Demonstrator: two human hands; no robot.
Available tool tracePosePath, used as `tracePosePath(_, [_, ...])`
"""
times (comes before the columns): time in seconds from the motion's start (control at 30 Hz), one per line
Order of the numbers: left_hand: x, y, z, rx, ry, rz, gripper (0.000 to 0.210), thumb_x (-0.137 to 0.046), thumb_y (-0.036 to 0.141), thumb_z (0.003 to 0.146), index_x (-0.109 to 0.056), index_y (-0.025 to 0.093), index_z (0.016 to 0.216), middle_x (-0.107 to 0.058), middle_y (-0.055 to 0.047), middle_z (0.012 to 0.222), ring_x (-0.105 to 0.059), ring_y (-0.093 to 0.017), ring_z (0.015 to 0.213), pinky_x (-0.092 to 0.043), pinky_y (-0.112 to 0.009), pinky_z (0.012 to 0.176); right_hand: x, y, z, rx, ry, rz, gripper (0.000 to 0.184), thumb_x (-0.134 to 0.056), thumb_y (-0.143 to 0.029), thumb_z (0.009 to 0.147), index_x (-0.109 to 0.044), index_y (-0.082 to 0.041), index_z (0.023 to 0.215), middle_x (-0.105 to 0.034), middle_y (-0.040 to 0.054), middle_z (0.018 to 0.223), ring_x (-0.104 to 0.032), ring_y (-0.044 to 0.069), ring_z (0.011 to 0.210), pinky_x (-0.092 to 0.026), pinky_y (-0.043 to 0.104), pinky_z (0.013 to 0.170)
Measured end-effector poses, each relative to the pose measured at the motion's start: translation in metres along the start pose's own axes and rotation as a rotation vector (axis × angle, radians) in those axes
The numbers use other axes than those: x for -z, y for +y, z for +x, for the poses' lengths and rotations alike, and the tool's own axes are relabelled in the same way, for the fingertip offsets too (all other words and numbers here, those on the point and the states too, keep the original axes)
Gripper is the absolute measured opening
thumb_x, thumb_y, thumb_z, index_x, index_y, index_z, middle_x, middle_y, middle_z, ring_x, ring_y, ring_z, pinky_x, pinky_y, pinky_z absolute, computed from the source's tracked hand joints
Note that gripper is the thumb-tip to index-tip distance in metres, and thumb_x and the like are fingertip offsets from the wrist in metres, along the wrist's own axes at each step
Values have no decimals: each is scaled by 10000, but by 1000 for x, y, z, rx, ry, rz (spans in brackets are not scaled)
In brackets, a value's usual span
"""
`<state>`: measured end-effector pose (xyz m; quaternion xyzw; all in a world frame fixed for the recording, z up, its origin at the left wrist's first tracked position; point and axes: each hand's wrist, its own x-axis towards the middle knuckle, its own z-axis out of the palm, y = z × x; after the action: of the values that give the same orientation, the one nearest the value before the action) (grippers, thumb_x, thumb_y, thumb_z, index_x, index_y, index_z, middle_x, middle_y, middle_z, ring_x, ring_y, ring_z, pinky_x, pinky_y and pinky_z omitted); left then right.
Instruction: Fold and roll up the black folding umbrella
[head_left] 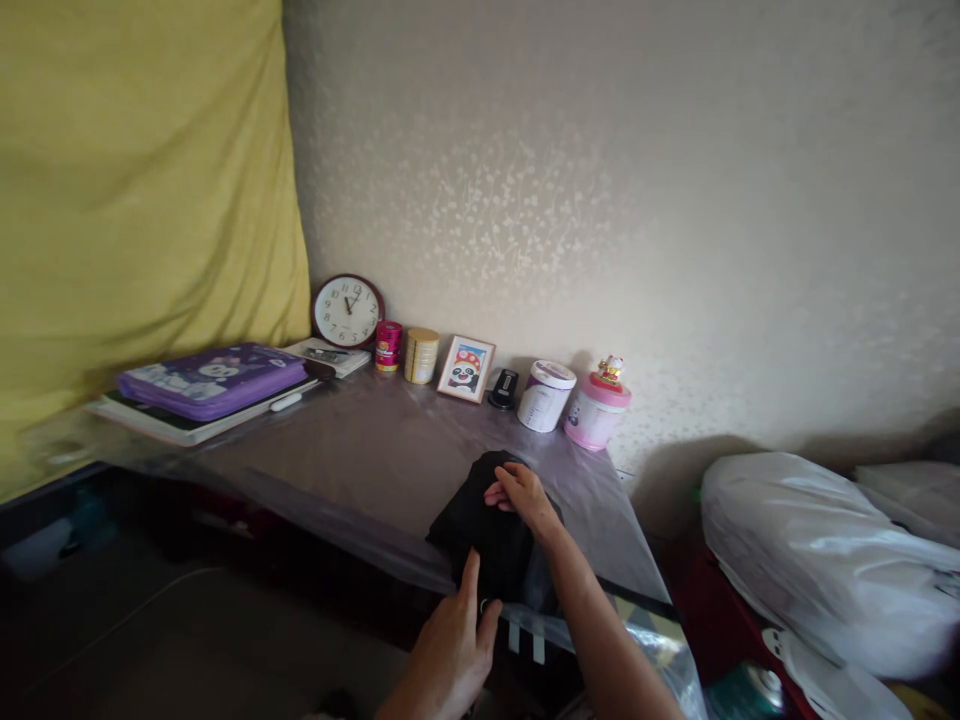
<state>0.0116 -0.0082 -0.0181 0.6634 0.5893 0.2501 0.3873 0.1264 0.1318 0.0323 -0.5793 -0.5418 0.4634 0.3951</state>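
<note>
A piece of black cloth (480, 520), folded into a dark bundle, lies at the front edge of the table; its exact kind cannot be made out. My right hand (525, 497) rests on or just over the far part of the cloth, fingers loosely bent and pointing left. At the near edge of the cloth is my left hand (454, 640), its index finger stretched forward and its thumb apart. Neither hand plainly grips the cloth. Two white strips (526, 640) show below the table edge beside the cloth.
Along the wall stand a clock (348, 311), a pink can (388, 347), a yellow-lidded tin (421, 356), a panda picture frame (466, 369), a white tub (547, 397) and a pink tub (598, 411). A purple case (217, 380) lies left; white bags (825, 560) sit right.
</note>
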Motion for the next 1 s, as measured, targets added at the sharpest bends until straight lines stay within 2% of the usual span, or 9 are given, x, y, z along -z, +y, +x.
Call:
tracePosePath(0.2, [3,4,-1,-4,134,-73,668,-367,326,886,-45,82,1418,-595,-175,1166,-599,-219,1029,-412,-264,837,-1,3,2,16,-24,-52,280,-445,-243,886,-439,-110,1131,-680,9,622,-660,109,575,-457,173,500])
tracePosePath(0.3, [6,7,-5,-53,154,-105,679,-385,337,870,-61,107,1420,-487,-176,1306,-528,-221,1140,-389,-278,907,-2,6,4,46,-36,-70,286,-445,-249,880,-427,-108,1129,-680,11,642,-660,108,583,-461,177,510])
tracePosePath(0.4, [7,7,-8,-143,139,-99,712,-407,312,856,-28,166,1441,-442,-126,1360,-484,-196,1187,-361,-256,941,-1,11,6,76,-53,-85,282,-444,-260,873,-428,-116,1115,-680,14,657,-663,114,593,-469,190,521])
tracePosePath(0.47, [7,7,-7,-148,95,-72,719,-421,304,852,-28,209,1446,-513,-95,1296,-520,-189,1143,-371,-240,914,-2,14,8,99,-62,-97,270,-443,-259,866,-438,-127,1101,-677,9,657,-663,118,596,-473,200,526])
tracePosePath(0.63, [6,6,-1,-29,5,-9,666,-396,304,871,-65,230,1444,-673,-52,973,-632,-179,906,-418,-220,761,-2,17,6,181,-90,-130,197,-465,-224,833,-517,-154,1010,-668,2,677,-660,127,631,-475,216,540])
tracePosePath(0.7, [5,5,1,-13,21,-3,643,-387,300,879,-83,239,1443,-672,-58,973,-636,-177,889,-416,-223,758,0,16,-4,278,-125,-152,194,-472,-225,833,-547,-169,1004,-668,0,711,-656,126,654,-493,234,588])
tracePosePath(0.77, [4,4,1,-10,35,3,623,-379,302,886,-102,247,1441,-663,-73,1010,-630,-183,910,-416,-236,773,5,16,-19,452,-144,-208,198,-467,-247,853,-579,-188,1006,-670,9,769,-650,128,692,-508,259,660])
tracePosePath(0.87, [2,4,0,7,31,29,610,-363,299,892,-108,224,1441,-669,-87,995,-632,-198,908,-420,-259,773,15,23,-47,718,-83,-355,205,-451,-266,888,-632,-215,971,-667,47,924,-627,154,865,-493,297,795])
tracePosePath(1.0, [1,6,-1,21,44,-6,634,-355,297,894,-66,170,1444,-681,-93,960,-646,-191,846,-421,-261,768,26,39,-60,882,-68,-499,222,-452,-237,898,-632,-239,1029,-624,70,1111,-547,183,1067,-433,364,934])
